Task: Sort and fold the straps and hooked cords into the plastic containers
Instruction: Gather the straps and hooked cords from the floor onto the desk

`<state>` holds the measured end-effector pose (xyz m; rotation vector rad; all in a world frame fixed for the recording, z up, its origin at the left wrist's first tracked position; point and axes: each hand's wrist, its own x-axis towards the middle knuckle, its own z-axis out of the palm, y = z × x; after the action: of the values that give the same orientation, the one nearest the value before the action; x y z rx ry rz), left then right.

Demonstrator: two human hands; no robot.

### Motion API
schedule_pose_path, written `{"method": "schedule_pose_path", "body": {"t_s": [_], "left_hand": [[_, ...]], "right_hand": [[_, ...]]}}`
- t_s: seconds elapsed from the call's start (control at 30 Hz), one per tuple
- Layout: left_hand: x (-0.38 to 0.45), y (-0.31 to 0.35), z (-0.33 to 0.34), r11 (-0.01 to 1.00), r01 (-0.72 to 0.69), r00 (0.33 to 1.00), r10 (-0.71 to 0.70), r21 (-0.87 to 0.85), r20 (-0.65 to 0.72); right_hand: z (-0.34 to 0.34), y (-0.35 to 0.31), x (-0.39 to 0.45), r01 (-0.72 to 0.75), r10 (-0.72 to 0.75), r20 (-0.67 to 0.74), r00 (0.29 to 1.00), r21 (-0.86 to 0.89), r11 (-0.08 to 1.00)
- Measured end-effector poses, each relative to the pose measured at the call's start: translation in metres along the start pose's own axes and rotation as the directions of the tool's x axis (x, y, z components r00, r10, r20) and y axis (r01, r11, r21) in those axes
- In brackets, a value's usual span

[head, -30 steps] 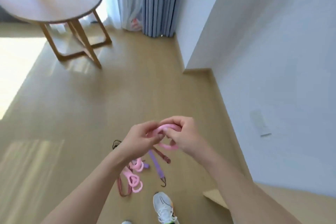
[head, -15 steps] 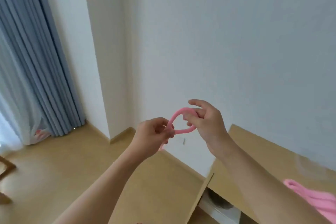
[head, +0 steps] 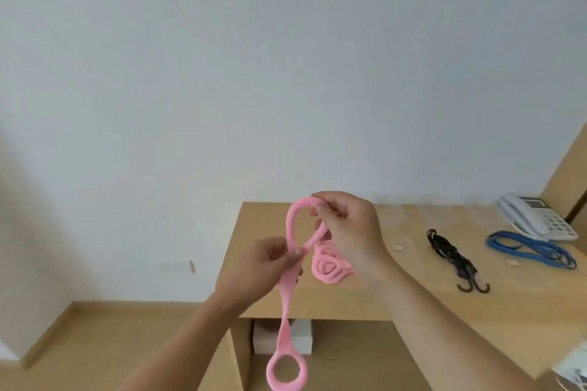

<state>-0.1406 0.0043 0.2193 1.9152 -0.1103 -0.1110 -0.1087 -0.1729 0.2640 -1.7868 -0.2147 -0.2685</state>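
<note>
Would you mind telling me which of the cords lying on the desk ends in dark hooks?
The black cord bundle in the middle; its two hooks point toward the desk's front edge. The coiled pink strap and blue cord show none.

Pink strap [head: 289,301] looped, ring end dangling; coiled pink strap [head: 328,267] on desk.

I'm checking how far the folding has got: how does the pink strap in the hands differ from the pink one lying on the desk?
The held pink strap is mostly unrolled, one loop up top and a ring end dangling below the desk edge; the pink strap on the desk is wound into a tight coil. The held one is pinched by the left hand and right hand; the coiled one lies untouched on the desk. Both look like the same soft pink material.
</note>
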Motion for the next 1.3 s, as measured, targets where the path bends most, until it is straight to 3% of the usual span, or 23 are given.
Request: {"method": "schedule_pose_path", "body": {"t_s": [0.23, 0.3, 0.37, 0.5, 0.6, 0.77, 0.83, 0.97, 1.0, 1.07, 1.13, 1.3], "left_hand": [[0.056, 0.027, 0.102, 0.999, -0.031, 0.974, 0.032, -0.008, 0.225], [0.071, 0.040, 0.128, 0.999, -0.002, 0.983, 0.012, -0.053, 0.184], [0.085, 0.056, 0.151, 0.988, 0.044, 0.998, -0.036, -0.149, 0.054], [0.123, 0.081, 0.177, 0.943, 0.045, 0.974, -0.115, -0.329, -0.196], [0.144, 0.094, 0.186, 0.937, 0.022, 0.971, -0.103, -0.349, -0.214], [0.160, 0.123, 0.197, 0.937, -0.043, 0.989, -0.009, -0.346, -0.147], [0.166, 0.133, 0.200, 0.931, -0.069, 0.992, 0.027, -0.359, -0.122], [0.177, 0.148, 0.199, 0.929, -0.120, 0.993, 0.110, -0.350, -0.049], [0.181, 0.151, 0.197, 0.926, -0.132, 0.991, 0.132, -0.353, -0.024], [0.190, 0.156, 0.194, 0.921, -0.156, 0.985, 0.171, -0.357, 0.012], [0.201, 0.159, 0.191, 0.921, -0.175, 0.980, 0.195, -0.347, 0.024], [0.233, 0.151, 0.177, 0.942, -0.231, 0.971, 0.240, -0.243, 0.009]], "right_hand": [[-0.135, 0.018, 0.033, 0.010, -0.012, -0.158, 0.987, -0.014, 1.000], [-0.165, 0.021, 0.040, 0.055, -0.056, -0.162, 0.985, -0.013, 0.998], [-0.190, 0.027, 0.041, 0.079, -0.079, -0.119, 0.990, -0.002, 0.997], [-0.228, 0.056, 0.029, 0.119, -0.116, 0.071, 0.991, -0.036, 0.992], [-0.249, 0.092, 0.019, 0.137, -0.110, 0.175, 0.978, -0.149, 0.979], [-0.257, 0.143, 0.017, 0.263, -0.196, 0.203, 0.959, -0.394, 0.881], [-0.251, 0.152, 0.016, 0.224, -0.168, 0.192, 0.967, -0.326, 0.919], [-0.236, 0.146, 0.027, 0.070, -0.068, -0.076, 0.995, 0.034, 0.997], [-0.233, 0.144, 0.034, 0.044, -0.044, -0.070, 0.997, 0.003, 0.999], [-0.226, 0.147, 0.055, -0.018, 0.021, 0.082, 0.996, -0.038, 0.999], [-0.217, 0.152, 0.072, -0.111, 0.101, 0.223, 0.970, 0.034, 0.993], [-0.201, 0.164, 0.096, -0.282, 0.244, 0.228, 0.943, 0.154, 0.947]]}}
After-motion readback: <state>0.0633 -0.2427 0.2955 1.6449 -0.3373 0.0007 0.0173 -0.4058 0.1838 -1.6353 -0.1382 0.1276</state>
